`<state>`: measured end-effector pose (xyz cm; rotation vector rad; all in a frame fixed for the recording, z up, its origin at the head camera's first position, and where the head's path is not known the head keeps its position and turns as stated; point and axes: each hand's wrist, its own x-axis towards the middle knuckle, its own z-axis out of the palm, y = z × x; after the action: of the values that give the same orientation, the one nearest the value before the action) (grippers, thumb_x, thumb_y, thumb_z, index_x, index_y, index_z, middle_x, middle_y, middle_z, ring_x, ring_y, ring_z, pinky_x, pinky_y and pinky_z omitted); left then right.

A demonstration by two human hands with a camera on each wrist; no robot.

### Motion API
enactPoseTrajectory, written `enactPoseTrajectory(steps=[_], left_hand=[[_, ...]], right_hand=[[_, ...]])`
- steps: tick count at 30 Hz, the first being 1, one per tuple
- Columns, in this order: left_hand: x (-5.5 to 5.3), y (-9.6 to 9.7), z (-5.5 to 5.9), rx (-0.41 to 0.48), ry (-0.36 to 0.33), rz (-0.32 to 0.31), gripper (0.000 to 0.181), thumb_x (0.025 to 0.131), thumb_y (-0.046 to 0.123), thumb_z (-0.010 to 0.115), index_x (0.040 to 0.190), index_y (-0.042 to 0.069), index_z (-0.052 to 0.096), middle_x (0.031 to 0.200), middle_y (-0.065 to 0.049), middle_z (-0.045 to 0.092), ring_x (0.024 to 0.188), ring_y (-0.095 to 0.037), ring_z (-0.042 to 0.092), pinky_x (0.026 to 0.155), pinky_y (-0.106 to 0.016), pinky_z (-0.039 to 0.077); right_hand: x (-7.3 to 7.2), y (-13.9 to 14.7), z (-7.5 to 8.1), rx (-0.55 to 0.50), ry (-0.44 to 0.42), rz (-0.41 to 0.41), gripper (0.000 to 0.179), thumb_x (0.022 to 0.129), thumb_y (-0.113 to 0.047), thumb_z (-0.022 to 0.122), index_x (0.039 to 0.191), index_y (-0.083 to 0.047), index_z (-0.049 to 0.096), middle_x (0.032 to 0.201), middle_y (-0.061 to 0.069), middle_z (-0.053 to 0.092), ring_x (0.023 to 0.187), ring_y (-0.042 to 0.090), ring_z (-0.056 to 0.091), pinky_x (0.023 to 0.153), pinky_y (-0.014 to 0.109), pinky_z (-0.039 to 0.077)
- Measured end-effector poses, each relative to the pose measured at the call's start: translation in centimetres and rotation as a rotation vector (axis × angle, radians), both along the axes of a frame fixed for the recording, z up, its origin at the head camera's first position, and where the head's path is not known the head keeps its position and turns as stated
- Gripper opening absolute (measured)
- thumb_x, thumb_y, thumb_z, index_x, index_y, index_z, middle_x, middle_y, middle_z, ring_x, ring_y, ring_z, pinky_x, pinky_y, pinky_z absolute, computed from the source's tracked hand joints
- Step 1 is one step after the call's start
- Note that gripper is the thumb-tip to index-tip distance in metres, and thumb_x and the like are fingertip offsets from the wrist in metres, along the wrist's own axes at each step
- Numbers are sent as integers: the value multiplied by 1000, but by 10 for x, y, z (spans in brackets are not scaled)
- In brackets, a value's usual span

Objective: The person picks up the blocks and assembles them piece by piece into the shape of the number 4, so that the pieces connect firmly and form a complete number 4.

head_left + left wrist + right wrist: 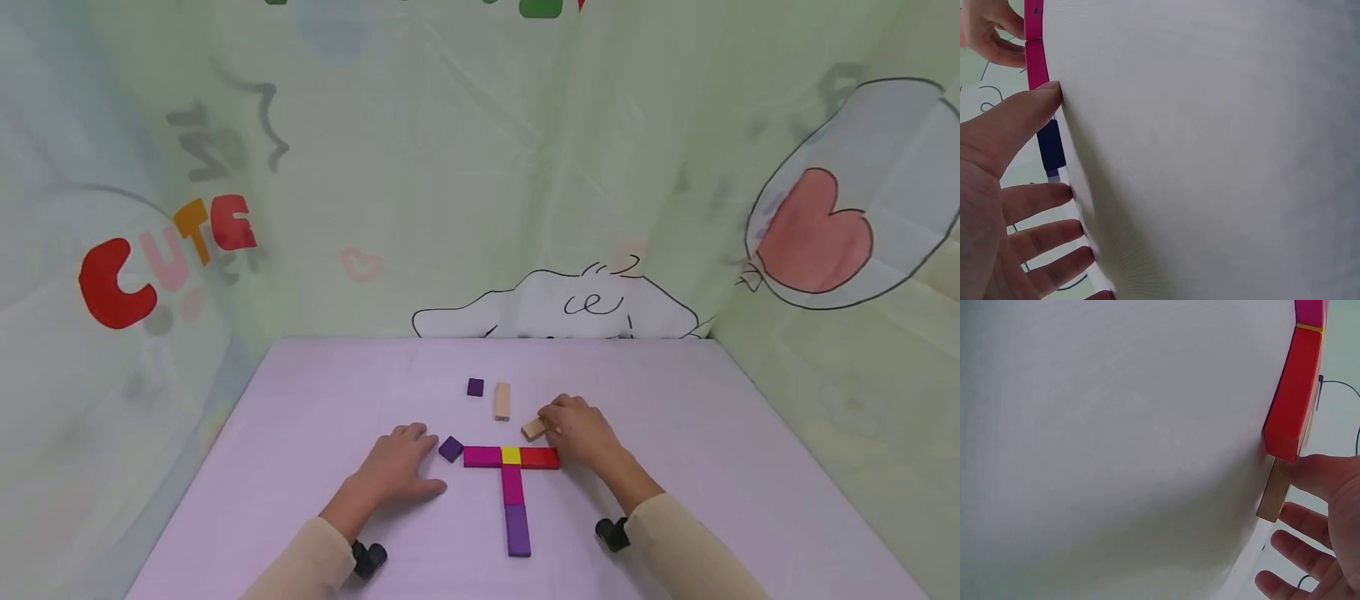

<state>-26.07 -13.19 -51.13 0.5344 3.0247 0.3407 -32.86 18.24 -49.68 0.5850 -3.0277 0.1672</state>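
Observation:
My right hand (585,433) pinches the right end of a plain wooden block (535,429) between thumb and fingers, low at the table, behind a red block (540,458). In the right wrist view, that wooden block (1274,490) shows beyond the end of the red one. My left hand (399,467) lies spread on the table, holding nothing, beside a dark purple cube (451,449). Between the hands, flat blocks form a T: a magenta block (482,457), a yellow cube (511,455) and the red block across, then a magenta block (512,484) and a purple block (517,530) downward.
Behind the T, another wooden block (502,402) and a second dark purple cube (476,387) sit apart on the white table (337,375). Printed curtains (450,183) close off the back and both sides.

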Motion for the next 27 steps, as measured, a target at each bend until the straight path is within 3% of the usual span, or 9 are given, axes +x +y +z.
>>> enactPoseTrajectory(steps=[9, 14, 27], left_hand=[[-2, 0, -2, -2, -7, 7, 72, 84, 53, 78, 138, 7, 64, 146, -18, 57, 135, -39, 52, 107, -57, 48], [-1, 0, 0, 3, -11, 14, 72, 83, 51, 79, 138, 6, 64, 146, -18, 56, 135, -39, 52, 107, -57, 48], [-1, 1, 1, -22, -38, 45, 73, 85, 53, 77, 142, 9, 62, 150, -15, 55, 139, -36, 50, 113, -55, 45]], right_hand=[[-7, -2, -2, 37, -34, -25, 37, 87, -24, 82, 122, -14, 75, 116, 7, 69, 106, 26, 62, 88, 47, 59], [-9, -9, -1, 7, -68, -37, 42, 85, -28, 83, 125, -16, 74, 120, 9, 68, 111, 29, 61, 91, 52, 57], [-13, -39, 12, -9, -23, 75, 40, 92, -28, 76, 129, -14, 71, 123, 12, 70, 115, 31, 64, 95, 52, 57]])
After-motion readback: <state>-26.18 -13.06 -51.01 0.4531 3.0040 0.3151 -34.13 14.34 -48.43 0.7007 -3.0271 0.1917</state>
